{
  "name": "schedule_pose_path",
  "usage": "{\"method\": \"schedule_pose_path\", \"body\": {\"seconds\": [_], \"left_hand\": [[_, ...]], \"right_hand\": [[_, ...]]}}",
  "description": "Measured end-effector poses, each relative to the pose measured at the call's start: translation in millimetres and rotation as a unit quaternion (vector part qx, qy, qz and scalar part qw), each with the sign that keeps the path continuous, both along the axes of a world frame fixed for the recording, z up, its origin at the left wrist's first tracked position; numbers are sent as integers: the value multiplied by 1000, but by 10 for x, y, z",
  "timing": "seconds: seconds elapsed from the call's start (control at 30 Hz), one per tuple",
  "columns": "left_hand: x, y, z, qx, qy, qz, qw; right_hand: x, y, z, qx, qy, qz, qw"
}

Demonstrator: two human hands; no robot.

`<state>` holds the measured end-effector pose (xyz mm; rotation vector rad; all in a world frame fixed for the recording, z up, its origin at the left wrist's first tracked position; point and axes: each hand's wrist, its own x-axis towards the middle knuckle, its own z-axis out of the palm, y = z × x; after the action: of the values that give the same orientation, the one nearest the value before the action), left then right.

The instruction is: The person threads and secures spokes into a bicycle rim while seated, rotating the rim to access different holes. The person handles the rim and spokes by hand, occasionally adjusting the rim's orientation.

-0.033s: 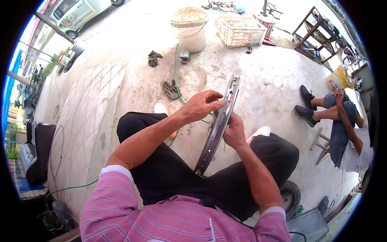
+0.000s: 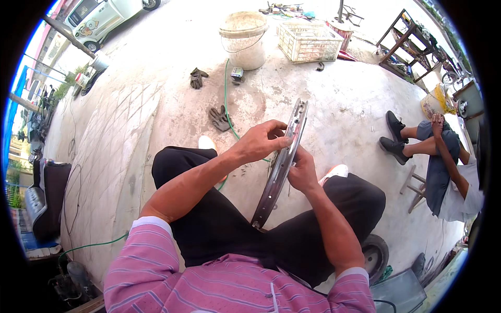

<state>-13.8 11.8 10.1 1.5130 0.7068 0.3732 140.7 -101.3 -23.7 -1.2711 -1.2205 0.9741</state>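
Note:
A metal wheel rim (image 2: 280, 167) with a row of small holes stands edge-on and tilted between my knees, its lower end by my lap. My left hand (image 2: 259, 142) comes from the left, thumb and fingers bent together at the rim's outer face. Whatever is between those fingertips is too small to make out. On the opposite side, my right hand (image 2: 303, 171) is closed at the rim, with some fingertips hidden behind it.
Two dark gloves (image 2: 221, 119) (image 2: 198, 78) lie ahead beside a green hose (image 2: 226, 94). Beyond stand a white bucket (image 2: 244, 44) and a plastic crate (image 2: 309, 41). To my right a seated person (image 2: 450, 167) has clasped hands; a tire (image 2: 377, 256) lies near my right leg.
My left fingers have shifted slightly against the rim, the thumb reaching a little farther onto it. The right hand keeps its place at the rim.

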Motion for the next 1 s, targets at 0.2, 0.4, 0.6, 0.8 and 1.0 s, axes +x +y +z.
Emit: {"method": "schedule_pose_path", "body": {"seconds": [0.2,0.4,0.6,0.8,1.0], "left_hand": [[225,-146,22,58,43,-2,997],[168,-208,22,122,110,9,986],[114,-210,-34,118,57,21,991],[257,-342,-179,6,-75,69,995],[316,-369,-118,-53,-123,88,987]], "right_hand": [[413,60,-169,-63,-1,-5,998],[436,313,-243,-64,146,-133,978],[380,436,-354,-33,100,-168,980],[528,557,-419,-87,194,-223,951],[661,406,-325,-25,-3,-156,987]]}}
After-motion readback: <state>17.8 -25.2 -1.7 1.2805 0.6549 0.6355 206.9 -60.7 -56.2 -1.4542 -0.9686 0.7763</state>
